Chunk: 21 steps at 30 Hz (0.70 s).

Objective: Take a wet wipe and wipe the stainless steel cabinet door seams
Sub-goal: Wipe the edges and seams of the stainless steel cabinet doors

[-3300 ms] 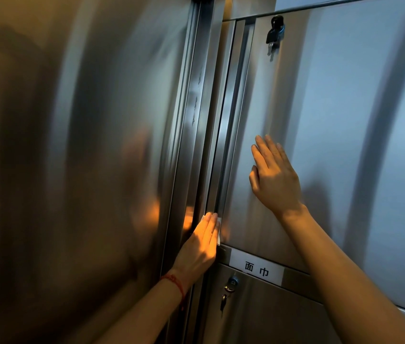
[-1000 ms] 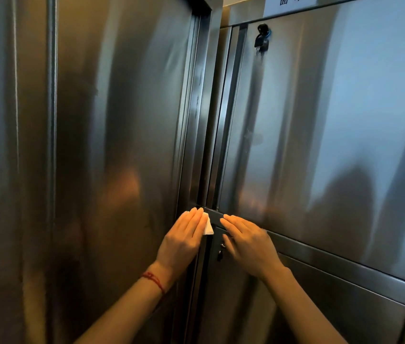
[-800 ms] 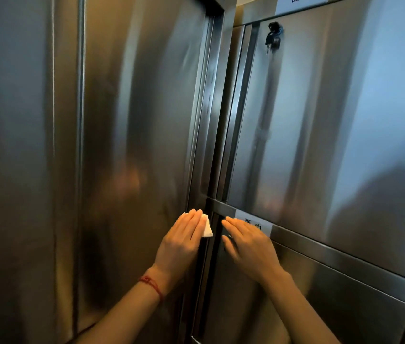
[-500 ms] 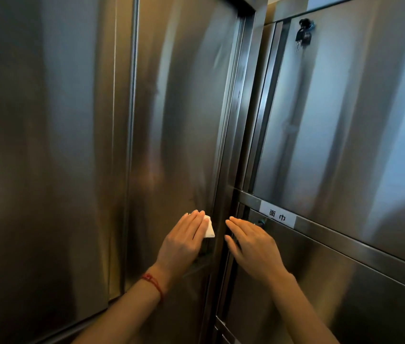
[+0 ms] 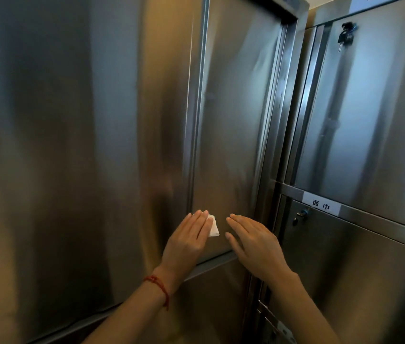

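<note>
Left hand (image 5: 189,240), fingers flat, presses the wet wipe (image 5: 213,228) against the cabinet door (image 5: 233,120); slide it firmly into the vertical seam (image 5: 196,120). Right hand (image 5: 253,242) hovers flat, holding nothing.

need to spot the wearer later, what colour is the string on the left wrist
Red: a thin red string bracelet on the left wrist, clearest in the head view.
</note>
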{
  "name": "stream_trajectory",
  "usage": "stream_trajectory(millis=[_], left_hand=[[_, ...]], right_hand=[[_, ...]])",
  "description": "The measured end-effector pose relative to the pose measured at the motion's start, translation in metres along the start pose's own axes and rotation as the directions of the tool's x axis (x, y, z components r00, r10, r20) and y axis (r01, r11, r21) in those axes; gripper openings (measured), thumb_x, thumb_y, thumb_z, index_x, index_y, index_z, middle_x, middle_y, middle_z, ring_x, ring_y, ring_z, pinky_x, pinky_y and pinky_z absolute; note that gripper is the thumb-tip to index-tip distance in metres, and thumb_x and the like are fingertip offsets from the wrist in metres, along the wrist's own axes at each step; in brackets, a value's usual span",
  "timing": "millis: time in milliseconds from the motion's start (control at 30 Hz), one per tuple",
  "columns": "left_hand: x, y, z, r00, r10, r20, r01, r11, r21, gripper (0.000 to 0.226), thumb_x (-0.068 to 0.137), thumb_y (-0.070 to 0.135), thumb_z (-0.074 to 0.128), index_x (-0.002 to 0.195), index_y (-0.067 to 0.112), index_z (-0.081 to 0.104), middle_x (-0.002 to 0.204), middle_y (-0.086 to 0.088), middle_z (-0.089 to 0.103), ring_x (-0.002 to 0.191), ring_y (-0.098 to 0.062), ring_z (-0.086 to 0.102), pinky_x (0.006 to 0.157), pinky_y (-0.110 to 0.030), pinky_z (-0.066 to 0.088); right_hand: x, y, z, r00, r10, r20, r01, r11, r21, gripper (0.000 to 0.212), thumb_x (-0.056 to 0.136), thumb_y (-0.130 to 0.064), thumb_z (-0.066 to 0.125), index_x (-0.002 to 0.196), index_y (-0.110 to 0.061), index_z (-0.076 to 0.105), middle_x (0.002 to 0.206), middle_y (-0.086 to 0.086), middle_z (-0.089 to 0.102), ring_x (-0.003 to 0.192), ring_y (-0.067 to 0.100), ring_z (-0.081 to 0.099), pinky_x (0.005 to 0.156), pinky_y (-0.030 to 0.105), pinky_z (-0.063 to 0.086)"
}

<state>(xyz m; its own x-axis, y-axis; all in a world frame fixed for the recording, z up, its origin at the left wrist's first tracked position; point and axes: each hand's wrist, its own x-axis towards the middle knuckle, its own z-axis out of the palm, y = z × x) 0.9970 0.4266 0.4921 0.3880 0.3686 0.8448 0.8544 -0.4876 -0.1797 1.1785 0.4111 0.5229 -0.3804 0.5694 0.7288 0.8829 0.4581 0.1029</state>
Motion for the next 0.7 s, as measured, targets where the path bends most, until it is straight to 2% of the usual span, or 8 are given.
stream_trajectory(millis=[167, 300, 400, 600, 700], left_hand=[[-0.025, -0.012, -0.032, 0.999, -0.03, 0.016, 0.029, 0.999, 0.036, 0.068, 0.048, 0.018, 0.091, 0.108, -0.001, 0.067, 0.111, -0.018, 0.067, 0.102, -0.029, 0.065, 0.088, -0.042, 0.048], [-0.04, -0.013, -0.055, 0.998, -0.056, -0.001, 0.055, 0.995, 0.088, 0.062, 0.05, 0.016, 0.09, 0.106, -0.001, 0.068, 0.109, -0.018, 0.067, 0.1, -0.029, 0.066, 0.086, -0.041, 0.05], [-0.049, -0.01, -0.073, 0.996, -0.087, 0.011, 0.085, 0.988, 0.131, 0.066, 0.047, 0.019, 0.092, 0.105, 0.0, 0.069, 0.108, -0.018, 0.068, 0.099, -0.029, 0.066, 0.083, -0.041, 0.052], [-0.069, 0.002, -0.105, 0.985, -0.172, 0.008, 0.165, 0.957, 0.239, 0.067, 0.047, 0.018, 0.092, 0.106, 0.0, 0.068, 0.109, -0.018, 0.067, 0.1, -0.029, 0.066, 0.084, -0.041, 0.053], [-0.082, 0.011, -0.122, 0.974, -0.225, -0.011, 0.217, 0.928, 0.304, 0.067, 0.047, 0.018, 0.092, 0.106, -0.001, 0.067, 0.108, -0.018, 0.067, 0.099, -0.029, 0.066, 0.085, -0.041, 0.05]], right_hand=[[-0.003, -0.033, -0.003, 0.997, 0.004, 0.081, -0.011, 0.996, 0.089, 0.038, 0.094, -0.033, 0.055, 0.128, -0.015, 0.058, 0.13, 0.003, 0.058, 0.12, 0.018, 0.056, 0.099, 0.031, 0.039], [-0.006, -0.05, -0.006, 0.992, -0.023, 0.127, 0.006, 0.992, 0.129, 0.044, 0.099, -0.041, 0.04, 0.137, -0.022, 0.047, 0.142, -0.003, 0.046, 0.131, 0.011, 0.043, 0.102, 0.022, 0.02], [-0.007, -0.059, -0.007, 0.988, -0.06, 0.144, 0.038, 0.988, 0.152, 0.048, 0.099, -0.046, 0.031, 0.142, -0.027, 0.039, 0.147, -0.008, 0.038, 0.136, 0.006, 0.034, 0.104, 0.019, 0.013], [-0.009, -0.072, -0.01, 0.98, -0.154, 0.125, 0.117, 0.958, 0.263, 0.047, 0.098, -0.047, 0.034, 0.14, -0.027, 0.043, 0.145, -0.009, 0.042, 0.134, 0.007, 0.038, 0.104, 0.02, 0.019], [-0.016, -0.086, -0.018, 0.971, -0.213, 0.11, 0.168, 0.932, 0.321, 0.039, 0.094, -0.038, 0.053, 0.128, -0.02, 0.058, 0.131, -0.002, 0.057, 0.12, 0.015, 0.055, 0.095, 0.025, 0.03]])
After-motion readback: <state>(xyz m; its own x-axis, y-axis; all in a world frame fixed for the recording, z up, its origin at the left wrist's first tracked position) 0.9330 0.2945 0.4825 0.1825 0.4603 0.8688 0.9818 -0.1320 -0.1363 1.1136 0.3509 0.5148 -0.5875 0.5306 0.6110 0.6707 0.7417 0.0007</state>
